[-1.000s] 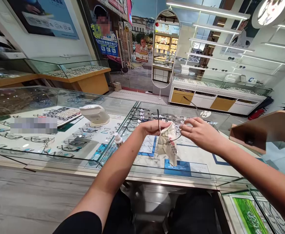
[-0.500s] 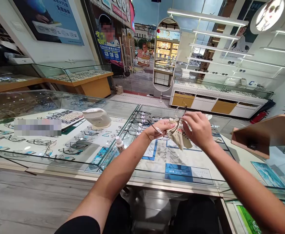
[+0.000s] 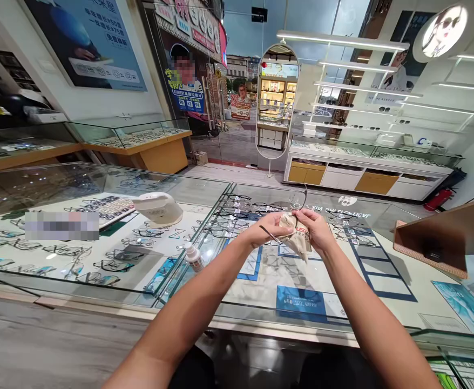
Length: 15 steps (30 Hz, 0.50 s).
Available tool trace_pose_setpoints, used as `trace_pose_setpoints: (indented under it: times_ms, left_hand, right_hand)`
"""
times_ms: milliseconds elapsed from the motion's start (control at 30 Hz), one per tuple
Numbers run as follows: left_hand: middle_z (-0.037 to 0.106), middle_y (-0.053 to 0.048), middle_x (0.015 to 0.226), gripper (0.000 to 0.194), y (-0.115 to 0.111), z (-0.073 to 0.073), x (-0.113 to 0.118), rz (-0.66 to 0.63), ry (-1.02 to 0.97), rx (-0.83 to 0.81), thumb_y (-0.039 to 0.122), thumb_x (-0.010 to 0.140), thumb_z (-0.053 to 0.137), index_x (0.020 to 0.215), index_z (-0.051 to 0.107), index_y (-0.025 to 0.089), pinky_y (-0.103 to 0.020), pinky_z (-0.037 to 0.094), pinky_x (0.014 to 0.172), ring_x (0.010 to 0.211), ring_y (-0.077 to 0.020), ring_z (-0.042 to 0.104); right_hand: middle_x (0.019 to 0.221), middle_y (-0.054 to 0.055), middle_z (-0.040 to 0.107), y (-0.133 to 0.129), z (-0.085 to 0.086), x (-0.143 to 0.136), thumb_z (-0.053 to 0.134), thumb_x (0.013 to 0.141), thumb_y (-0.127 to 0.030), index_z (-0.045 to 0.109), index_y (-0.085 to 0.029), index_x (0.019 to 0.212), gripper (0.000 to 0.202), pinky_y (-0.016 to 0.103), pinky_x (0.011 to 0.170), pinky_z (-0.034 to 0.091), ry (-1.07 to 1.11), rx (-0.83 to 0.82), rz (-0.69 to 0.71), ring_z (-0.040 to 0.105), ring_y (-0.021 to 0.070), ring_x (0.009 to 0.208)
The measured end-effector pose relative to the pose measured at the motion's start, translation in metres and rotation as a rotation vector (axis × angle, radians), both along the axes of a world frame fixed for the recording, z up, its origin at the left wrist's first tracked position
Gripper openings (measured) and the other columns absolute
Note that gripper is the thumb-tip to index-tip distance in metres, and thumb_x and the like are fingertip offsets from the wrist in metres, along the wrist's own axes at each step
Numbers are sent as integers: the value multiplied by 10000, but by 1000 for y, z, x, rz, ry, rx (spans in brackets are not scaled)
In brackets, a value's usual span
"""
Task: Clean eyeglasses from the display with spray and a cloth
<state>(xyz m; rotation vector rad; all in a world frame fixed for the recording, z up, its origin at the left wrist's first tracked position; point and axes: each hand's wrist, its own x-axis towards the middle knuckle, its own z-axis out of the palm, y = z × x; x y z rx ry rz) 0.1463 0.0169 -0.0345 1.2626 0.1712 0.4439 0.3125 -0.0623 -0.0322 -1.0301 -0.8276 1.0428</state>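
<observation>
Both hands meet above the glass display counter. My left hand [image 3: 270, 229] is closed on a beige cloth with red and dark print, and a thin dark temple of a pair of glasses sticks out by its fingers. Pinched at the upper right of the cloth [image 3: 297, 246] are the fingers of my right hand [image 3: 315, 226]. The glasses [image 3: 300, 199] rise above the hands, with one lens partly visible; the rest is hidden by cloth and fingers. Cloth hangs down between the two palms.
A small white bottle [image 3: 193, 256] stands on the glass left of my left forearm. Further left are a white device [image 3: 158, 208] and a keyboard-like board [image 3: 113, 209]. A wooden stand [image 3: 431, 246] is at the right. Frames lie under the glass [image 3: 229, 302].
My right hand has moved left and down onto the cloth, closer to my left hand. The view has tilted slightly upward.
</observation>
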Motion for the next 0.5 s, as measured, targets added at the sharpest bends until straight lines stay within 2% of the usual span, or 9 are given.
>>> trace_pose_setpoints:
  times_ms: [133, 333, 400, 500]
  left_hand:
    - [773, -80, 925, 648, -3, -7, 10, 145, 21, 16, 526, 639, 1012, 1043, 726, 108, -292, 533, 829, 817, -168, 707]
    - [744, -52, 854, 661, -2, -7, 14, 292, 43, 103, 693, 685, 918, 930, 741, 106, -270, 491, 764, 759, -149, 643]
    - [728, -45, 815, 675, 0, -6, 12, 285, 61, 91, 713, 686, 908, 921, 741, 103, -263, 475, 725, 721, -140, 623]
    - [741, -64, 847, 650, 1, -5, 8, 194, 39, 40, 656, 701, 931, 988, 745, 103, -262, 492, 740, 766, -156, 659]
  right_hand:
    - [807, -1, 767, -1, -1, -2, 1044, 508, -564, 788, -232, 759, 489, 280, 656, 490, 45, -1, 8, 613, 149, 692]
    - [819, -4, 748, 0, 0, 0, 1022, 558, -567, 751, -233, 717, 458, 270, 647, 451, -20, 58, -3, 555, 128, 682]
    - [799, -3, 735, 0, 0, 0, 1015, 559, -583, 753, -233, 732, 470, 283, 641, 453, -31, 61, -10, 552, 133, 668]
    - [771, -2, 730, 0, 0, -1, 1009, 560, -589, 759, -238, 781, 484, 315, 670, 498, 11, 33, -15, 604, 165, 679]
